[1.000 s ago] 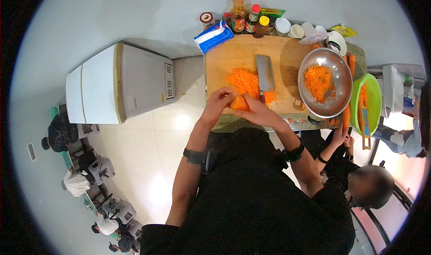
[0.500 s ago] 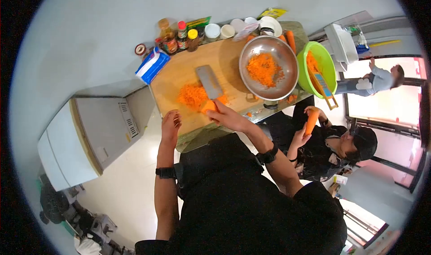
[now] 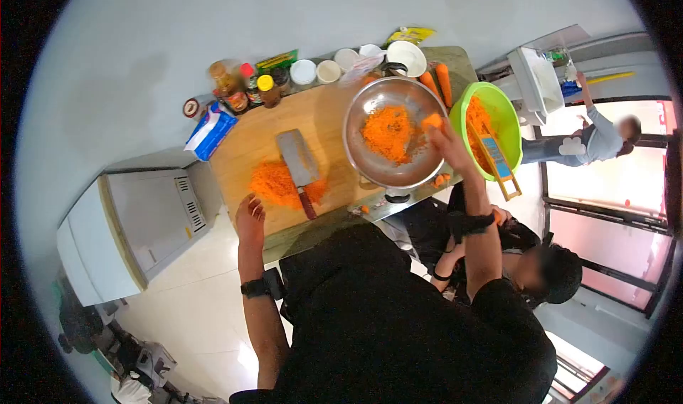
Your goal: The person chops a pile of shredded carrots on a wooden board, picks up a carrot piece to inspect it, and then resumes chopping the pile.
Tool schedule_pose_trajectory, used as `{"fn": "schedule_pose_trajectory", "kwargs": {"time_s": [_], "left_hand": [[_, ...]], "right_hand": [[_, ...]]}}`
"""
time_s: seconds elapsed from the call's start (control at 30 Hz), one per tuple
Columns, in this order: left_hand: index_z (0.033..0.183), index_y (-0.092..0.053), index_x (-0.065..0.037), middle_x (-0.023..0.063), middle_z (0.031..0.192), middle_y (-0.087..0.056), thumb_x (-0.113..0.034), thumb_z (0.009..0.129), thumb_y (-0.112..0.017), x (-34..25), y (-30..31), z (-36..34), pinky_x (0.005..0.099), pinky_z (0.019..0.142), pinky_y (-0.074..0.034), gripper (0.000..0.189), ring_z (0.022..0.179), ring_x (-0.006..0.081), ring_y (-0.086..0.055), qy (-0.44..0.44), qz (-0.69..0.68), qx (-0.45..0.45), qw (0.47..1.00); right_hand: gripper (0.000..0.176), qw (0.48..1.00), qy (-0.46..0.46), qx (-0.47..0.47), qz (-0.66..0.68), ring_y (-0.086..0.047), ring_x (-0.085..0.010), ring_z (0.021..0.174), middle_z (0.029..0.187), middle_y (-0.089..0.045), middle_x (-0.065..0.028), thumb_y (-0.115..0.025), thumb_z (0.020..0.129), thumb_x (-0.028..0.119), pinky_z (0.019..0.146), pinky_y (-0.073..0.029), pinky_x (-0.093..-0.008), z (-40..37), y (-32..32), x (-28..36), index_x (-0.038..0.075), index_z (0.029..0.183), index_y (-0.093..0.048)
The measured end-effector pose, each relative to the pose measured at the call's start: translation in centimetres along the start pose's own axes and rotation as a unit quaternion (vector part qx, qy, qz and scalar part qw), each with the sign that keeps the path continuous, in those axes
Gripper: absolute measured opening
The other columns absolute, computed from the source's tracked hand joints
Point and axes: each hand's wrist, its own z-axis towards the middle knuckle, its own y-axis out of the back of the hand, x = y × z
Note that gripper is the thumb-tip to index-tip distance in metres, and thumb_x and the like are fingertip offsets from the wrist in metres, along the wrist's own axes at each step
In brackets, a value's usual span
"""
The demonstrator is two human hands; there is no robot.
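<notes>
My right hand (image 3: 450, 148) holds a chunk of carrot (image 3: 431, 122) over the right side of a metal pan (image 3: 353, 151). Chopped carrot (image 3: 386, 132) lies in the pan's bottom. Beside the board's front left edge, my left hand (image 3: 250, 218) is empty, its fingers loosely bent and apart. Close to it, a heap of finely chopped carrot (image 3: 274, 183) rests on the wooden cutting board (image 3: 242, 144). A cleaver (image 3: 297, 156) lies flat across that heap, its dark red handle toward me.
Right of the pan stands a green basin (image 3: 514, 141) with shredded carrot and a grater (image 3: 496, 158) leaning in it. Whole carrots (image 3: 444, 82), white bowls (image 3: 406, 57) and sauce bottles (image 3: 231, 91) line the back. A seated person (image 3: 523, 265) is close on my right; another stands farther off.
My right hand has moved from the cleaver and heap to over the pan, carrying the carrot chunk. The cleaver's handle now shows. My left hand stays near the board's edge.
</notes>
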Motion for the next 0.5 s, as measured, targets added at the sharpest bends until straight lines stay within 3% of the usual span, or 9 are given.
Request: {"fn": "schedule_pose_trajectory", "kwargs": {"time_s": [0.03, 0.07, 0.13, 0.2, 0.27, 0.3, 0.4, 0.43, 0.5], "left_hand": [[0.117, -0.064, -0.009, 0.0006, 0.095, -0.060, -0.029, 0.100, -0.056, 0.4, -0.3, -0.2, 0.0274, 0.076, -0.045, 0.027, 0.085, 0.0121, -0.054, -0.006, 0.000, -0.019, 1.000], [0.121, -0.062, -0.007, 0.0031, 0.096, -0.060, -0.026, 0.100, -0.058, 0.6, -0.7, -0.5, 0.0272, 0.073, -0.048, 0.029, 0.081, 0.0139, -0.055, -0.003, -0.026, -0.022, 0.999], [0.123, -0.061, -0.008, 0.0033, 0.097, -0.060, -0.025, 0.100, -0.058, 1.8, -0.1, 0.5, 0.0268, 0.073, -0.048, 0.029, 0.081, 0.0140, -0.055, 0.003, -0.032, -0.027, 0.999], [0.127, -0.060, -0.008, 0.0049, 0.101, -0.059, -0.023, 0.101, -0.056, 2.9, -0.4, 0.3, 0.0262, 0.075, -0.050, 0.030, 0.084, 0.0146, -0.057, 0.001, -0.041, -0.030, 0.999], [0.128, -0.059, -0.008, 0.0054, 0.102, -0.059, -0.022, 0.101, -0.055, 3.5, -1.1, -0.2, 0.0263, 0.076, -0.050, 0.030, 0.085, 0.0150, -0.057, -0.007, -0.043, -0.037, 0.998], [0.128, -0.059, -0.008, 0.0060, 0.103, -0.058, -0.022, 0.101, -0.055, 3.9, -1.4, -0.5, 0.0265, 0.078, -0.051, 0.031, 0.087, 0.0154, -0.057, -0.018, -0.044, -0.040, 0.998], [0.122, -0.062, -0.010, 0.0012, 0.101, -0.058, -0.028, 0.100, -0.054, 4.8, -2.2, -1.5, 0.0279, 0.080, -0.046, 0.030, 0.086, 0.0130, -0.054, -0.026, -0.020, -0.071, 0.997], [0.122, -0.062, -0.010, 0.0012, 0.101, -0.058, -0.028, 0.100, -0.054, 5.0, -2.4, -2.1, 0.0279, 0.080, -0.046, 0.030, 0.086, 0.0130, -0.054, -0.027, -0.020, -0.078, 0.996], [0.123, -0.062, -0.011, 0.0014, 0.100, -0.057, -0.028, 0.100, -0.055, 5.1, -2.5, -2.8, 0.0269, 0.079, -0.046, 0.029, 0.086, 0.0129, -0.054, -0.013, -0.043, -0.113, 0.993]], "right_hand": [[0.043, 0.990, 0.029, -0.046, -0.127, -0.064, -0.0351, 0.099, 0.111, -0.065, -0.0213, -0.052, 0.102, 0.038, 0.087, -0.049, -0.0449, -0.8, 2.8, -0.2, 0.001, 0.125, -0.051], [0.037, 0.976, 0.101, -0.060, -0.185, -0.064, -0.0383, 0.096, 0.110, -0.065, -0.0231, -0.053, 0.101, 0.030, 0.085, -0.050, -0.0458, 0.3, 6.3, -5.1, 0.000, 0.123, -0.052], [0.038, 0.940, 0.051, -0.084, -0.327, -0.062, -0.0429, 0.106, 0.111, -0.065, -0.0254, -0.047, 0.104, 0.031, 0.090, -0.049, -0.0460, -0.3, 12.2, -11.8, -0.002, 0.120, -0.055], [0.027, 0.833, 0.142, 0.005, -0.534, -0.062, -0.0451, 0.101, 0.111, -0.065, -0.0264, -0.053, 0.094, 0.014, 0.085, -0.049, -0.0503, -1.1, 17.5, -19.1, -0.003, 0.115, -0.056], [0.035, 0.851, -0.126, 0.043, -0.508, -0.064, -0.0426, 0.106, 0.115, -0.065, -0.0243, -0.053, 0.095, 0.020, 0.086, -0.052, -0.0485, -3.9, 17.6, -14.3, -0.003, 0.121, -0.052], [0.035, 0.849, -0.127, 0.047, -0.510, -0.064, -0.0426, 0.106, 0.115, -0.065, -0.0243, -0.053, 0.095, 0.020, 0.086, -0.052, -0.0485, -4.5, 17.8, -15.4, -0.003, 0.121, -0.052], [0.039, 0.807, -0.314, -0.043, -0.498, -0.066, -0.0408, 0.107, 0.117, -0.065, -0.0216, -0.052, 0.096, 0.028, 0.085, -0.055, -0.0475, -4.6, 18.1, -19.8, 0.003, 0.126, -0.051], [0.039, 0.808, -0.310, -0.037, -0.499, -0.066, -0.0408, 0.107, 0.117, -0.065, -0.0216, -0.052, 0.096, 0.028, 0.085, -0.055, -0.0475, -4.4, 18.7, -20.4, 0.003, 0.126, -0.051], [0.062, 0.822, -0.172, 0.085, -0.535, -0.066, -0.0490, 0.100, 0.101, -0.067, -0.0342, -0.041, 0.101, 0.046, 0.086, -0.053, -0.0546, -3.0, 19.5, -20.6, -0.004, 0.139, -0.042]]}}
